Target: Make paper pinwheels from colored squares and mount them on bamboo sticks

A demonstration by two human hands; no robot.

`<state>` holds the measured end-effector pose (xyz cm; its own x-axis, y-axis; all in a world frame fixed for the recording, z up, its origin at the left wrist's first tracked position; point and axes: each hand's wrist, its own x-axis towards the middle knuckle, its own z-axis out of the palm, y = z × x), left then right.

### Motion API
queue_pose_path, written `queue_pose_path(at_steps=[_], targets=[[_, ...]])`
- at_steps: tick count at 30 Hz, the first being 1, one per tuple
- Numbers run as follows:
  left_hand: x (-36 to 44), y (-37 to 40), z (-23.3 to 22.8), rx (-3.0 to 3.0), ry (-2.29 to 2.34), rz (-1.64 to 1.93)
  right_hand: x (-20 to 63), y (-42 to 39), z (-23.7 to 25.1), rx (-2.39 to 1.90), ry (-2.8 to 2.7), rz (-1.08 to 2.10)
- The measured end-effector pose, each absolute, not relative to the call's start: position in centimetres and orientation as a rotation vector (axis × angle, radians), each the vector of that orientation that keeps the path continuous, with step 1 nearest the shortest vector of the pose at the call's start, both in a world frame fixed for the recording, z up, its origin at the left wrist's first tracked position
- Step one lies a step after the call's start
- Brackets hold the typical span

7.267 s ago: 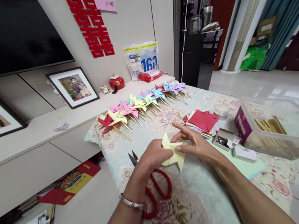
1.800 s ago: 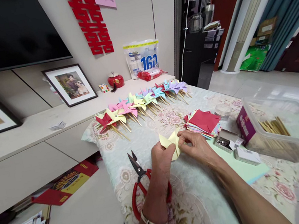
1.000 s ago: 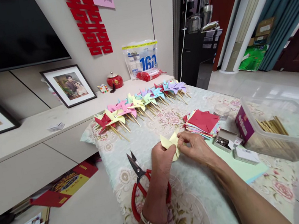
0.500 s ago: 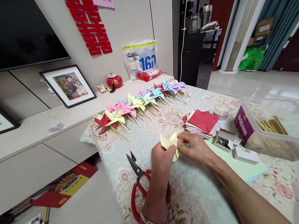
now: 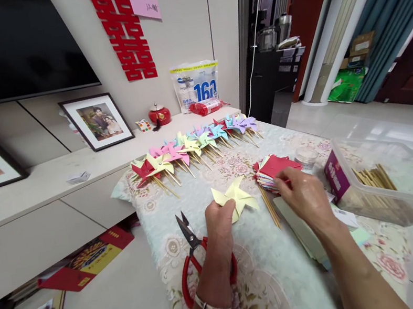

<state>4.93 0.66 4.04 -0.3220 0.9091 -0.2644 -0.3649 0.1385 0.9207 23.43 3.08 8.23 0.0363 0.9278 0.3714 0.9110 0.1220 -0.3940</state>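
Bright, even daylight, seemingly from the right. Soft, faint shadows only, under the hands and beside the scissors (image 5: 192, 253). Pale glare on the floor tiles (image 5: 347, 116) and on the clear plastic box (image 5: 395, 180) at the desk's right edge. Strong wide-angle bending toward the edges: curved TV (image 5: 4, 49), leaning door frames. Sharp mid-frame, slightly smeared at the right hand (image 5: 304, 196) and the lower corners.
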Motion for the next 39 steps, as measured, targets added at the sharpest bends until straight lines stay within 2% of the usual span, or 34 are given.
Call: queue_pose_path(at_steps=[4,10,31,39], targets=[[4.9,0.7,4.3,0.56,1.279,1.479,25.8,2.7,9.5,-2.237,-1.93,-0.109],[5.0,0.6,4.7,0.528,1.267,1.489,28.1,2.6,9.7,-2.461,-1.894,0.05],[5.2,0.2,5.0,0.543,1.235,1.448,28.0,2.1,9.8,-2.544,-2.077,0.214],[5.3,0.1,5.0,0.56,1.219,1.438,27.8,2.8,8.8,-2.479,-2.102,0.144]])
